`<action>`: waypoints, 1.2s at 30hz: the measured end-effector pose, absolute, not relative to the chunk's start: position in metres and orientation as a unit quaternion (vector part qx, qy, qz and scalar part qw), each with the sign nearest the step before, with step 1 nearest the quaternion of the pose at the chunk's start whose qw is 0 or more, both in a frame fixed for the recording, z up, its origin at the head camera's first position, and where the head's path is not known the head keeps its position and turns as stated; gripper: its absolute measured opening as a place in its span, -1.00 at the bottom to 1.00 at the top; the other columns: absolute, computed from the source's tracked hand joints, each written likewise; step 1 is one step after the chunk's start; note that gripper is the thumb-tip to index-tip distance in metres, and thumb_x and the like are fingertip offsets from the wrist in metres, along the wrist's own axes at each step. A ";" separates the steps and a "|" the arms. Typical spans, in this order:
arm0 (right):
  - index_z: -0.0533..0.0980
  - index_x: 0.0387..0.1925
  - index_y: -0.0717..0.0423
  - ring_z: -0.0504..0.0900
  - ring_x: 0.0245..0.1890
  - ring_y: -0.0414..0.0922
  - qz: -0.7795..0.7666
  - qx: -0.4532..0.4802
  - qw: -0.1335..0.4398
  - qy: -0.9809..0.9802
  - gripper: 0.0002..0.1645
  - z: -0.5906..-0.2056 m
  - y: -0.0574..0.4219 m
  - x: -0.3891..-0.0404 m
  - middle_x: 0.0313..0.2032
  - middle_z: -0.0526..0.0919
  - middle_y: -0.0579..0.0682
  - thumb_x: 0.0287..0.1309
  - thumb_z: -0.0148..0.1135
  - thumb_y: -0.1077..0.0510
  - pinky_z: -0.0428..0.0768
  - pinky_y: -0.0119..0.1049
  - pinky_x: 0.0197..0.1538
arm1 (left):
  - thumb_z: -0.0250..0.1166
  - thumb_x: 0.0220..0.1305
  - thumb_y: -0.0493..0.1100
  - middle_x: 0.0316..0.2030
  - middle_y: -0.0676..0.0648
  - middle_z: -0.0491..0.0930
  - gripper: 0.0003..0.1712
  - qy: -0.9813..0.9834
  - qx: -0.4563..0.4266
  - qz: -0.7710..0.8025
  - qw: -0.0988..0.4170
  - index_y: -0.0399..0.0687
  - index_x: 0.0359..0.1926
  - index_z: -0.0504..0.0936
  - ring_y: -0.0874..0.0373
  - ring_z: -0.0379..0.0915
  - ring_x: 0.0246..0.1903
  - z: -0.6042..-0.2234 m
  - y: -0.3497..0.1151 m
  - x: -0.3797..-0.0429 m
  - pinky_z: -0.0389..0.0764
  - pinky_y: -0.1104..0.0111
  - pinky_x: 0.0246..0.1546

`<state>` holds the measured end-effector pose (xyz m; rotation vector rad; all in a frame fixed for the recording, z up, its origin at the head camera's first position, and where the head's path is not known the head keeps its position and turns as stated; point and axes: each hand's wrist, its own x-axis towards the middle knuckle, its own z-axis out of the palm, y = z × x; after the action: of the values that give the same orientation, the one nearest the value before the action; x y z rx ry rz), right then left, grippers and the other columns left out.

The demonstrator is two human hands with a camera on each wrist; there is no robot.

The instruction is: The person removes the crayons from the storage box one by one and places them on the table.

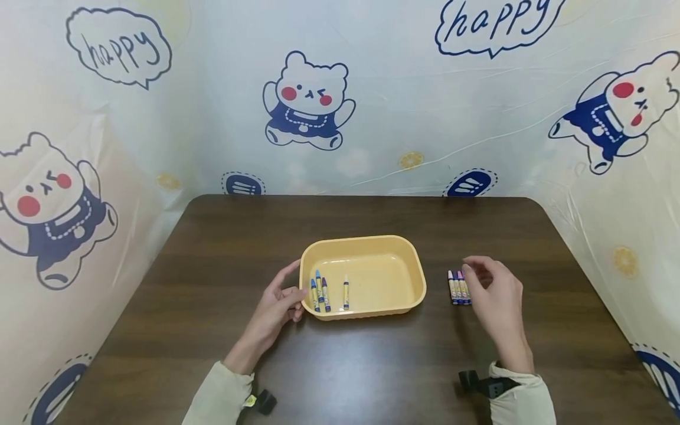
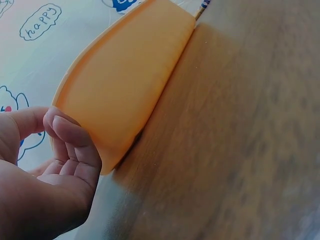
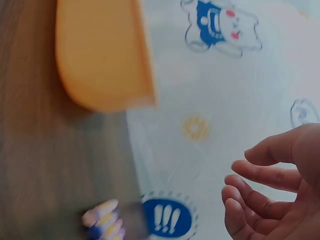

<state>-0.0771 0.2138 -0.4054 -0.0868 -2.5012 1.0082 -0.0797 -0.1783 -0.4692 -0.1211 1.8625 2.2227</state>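
A yellow plastic tray (image 1: 379, 277) sits on the table. My left hand (image 1: 277, 304) grips its left end, with the thumb over the rim; the left wrist view shows the fingers (image 2: 75, 132) bent against the tray's outer wall (image 2: 125, 75). Inside the tray, three crayons (image 1: 320, 292) lie together at the left, and a pale-tipped crayon (image 1: 346, 294) lies apart from them. Right of the tray, several crayons (image 1: 457, 288) lie side by side, partly hidden by my right hand (image 1: 496, 298). In the right wrist view that hand (image 3: 267, 185) holds nothing, its fingers loosely bent and apart from the thumb.
The dark wooden table (image 1: 340, 372) has a rounded far edge. Behind it and at both sides hangs a pale curtain (image 1: 382, 118) printed with bears. Dark devices are strapped to both wrists, one of them a camera (image 1: 467, 381) on the right.
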 end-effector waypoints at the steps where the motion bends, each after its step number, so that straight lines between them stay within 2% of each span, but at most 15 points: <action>1: 0.67 -0.15 0.15 0.57 -0.35 -0.13 0.365 -0.019 0.220 -0.904 -0.83 -0.401 0.210 -0.077 -0.33 0.66 0.01 0.32 0.24 0.18 0.47 -0.48 -0.29 | 0.30 0.34 -0.27 -0.57 -0.02 0.46 -0.22 0.637 -0.041 0.761 0.120 0.27 0.47 0.20 0.18 0.36 -0.60 -0.469 -0.178 -0.080 0.45 0.42 -0.56; 7: 0.68 -0.16 0.16 0.58 -0.35 -0.14 0.376 0.055 0.206 -0.902 -0.85 -0.387 0.179 -0.084 -0.32 0.66 0.02 0.28 0.28 0.22 0.58 -0.31 -0.27 | 0.29 0.35 -0.27 -0.56 -0.02 0.46 -0.23 0.636 -0.036 0.762 0.121 0.24 0.47 0.19 0.18 0.37 -0.60 -0.470 -0.179 -0.081 0.45 0.42 -0.56; 12: 0.67 -0.16 0.20 0.63 -0.33 -0.11 0.391 0.108 0.170 -0.898 -0.85 -0.384 0.149 -0.093 -0.27 0.68 0.05 0.23 0.32 0.26 0.68 -0.12 -0.24 | 0.28 0.36 -0.28 -0.56 -0.03 0.46 -0.24 0.636 -0.036 0.761 0.123 0.26 0.46 0.20 0.17 0.37 -0.59 -0.469 -0.179 -0.082 0.46 0.42 -0.56; 16: 0.67 -0.16 0.20 0.62 -0.29 -0.07 0.396 0.134 0.128 -0.899 -0.83 -0.384 0.128 -0.101 -0.25 0.68 0.05 0.21 0.34 0.26 0.67 -0.08 -0.21 | 0.30 0.34 -0.25 -0.55 -0.04 0.46 -0.22 0.635 -0.038 0.761 0.125 0.27 0.46 0.20 0.16 0.37 -0.59 -0.470 -0.179 -0.082 0.46 0.42 -0.55; 21: 0.66 -0.12 0.16 0.60 -0.25 -0.09 0.396 0.153 0.062 -0.903 -0.82 -0.386 0.105 -0.111 -0.23 0.68 0.01 0.23 0.33 0.25 0.66 -0.15 -0.18 | 0.35 0.31 -0.20 -0.54 -0.04 0.47 -0.20 0.634 -0.041 0.762 0.126 0.29 0.46 0.20 0.16 0.38 -0.58 -0.471 -0.180 -0.082 0.47 0.42 -0.55; 25: 0.67 -0.15 0.18 0.59 -0.30 -0.14 0.393 0.177 0.023 -0.902 -0.83 -0.395 0.089 -0.121 -0.31 0.67 -0.03 0.20 0.32 0.27 0.62 -0.25 -0.20 | 0.36 0.30 -0.18 -0.54 -0.05 0.48 -0.20 0.637 -0.041 0.760 0.126 0.28 0.46 0.20 0.16 0.39 -0.58 -0.470 -0.181 -0.081 0.47 0.42 -0.55; 29: 0.66 -0.17 0.20 0.57 -0.35 -0.15 0.375 0.203 -0.021 -0.904 -0.83 -0.410 0.075 -0.126 -0.37 0.66 -0.05 0.16 0.33 0.29 0.57 -0.24 -0.21 | 0.37 0.29 -0.17 -0.54 -0.04 0.48 -0.19 0.639 -0.040 0.758 0.124 0.27 0.46 0.20 0.17 0.38 -0.58 -0.472 -0.180 -0.081 0.46 0.43 -0.55; 36: 0.68 -0.22 0.13 0.49 -0.42 -0.18 0.338 0.212 -0.074 -0.914 -0.83 -0.438 0.057 -0.127 -0.42 0.60 -0.09 0.15 0.27 0.31 0.50 -0.29 -0.31 | 0.36 0.31 -0.19 -0.54 -0.03 0.49 -0.21 0.643 -0.038 0.756 0.121 0.27 0.46 0.21 0.17 0.39 -0.57 -0.471 -0.182 -0.080 0.47 0.43 -0.55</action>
<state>-0.1271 0.0569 -0.4379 0.6982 -3.0152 1.1139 -0.0797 -0.1817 -0.4709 -0.1114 1.8760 2.2062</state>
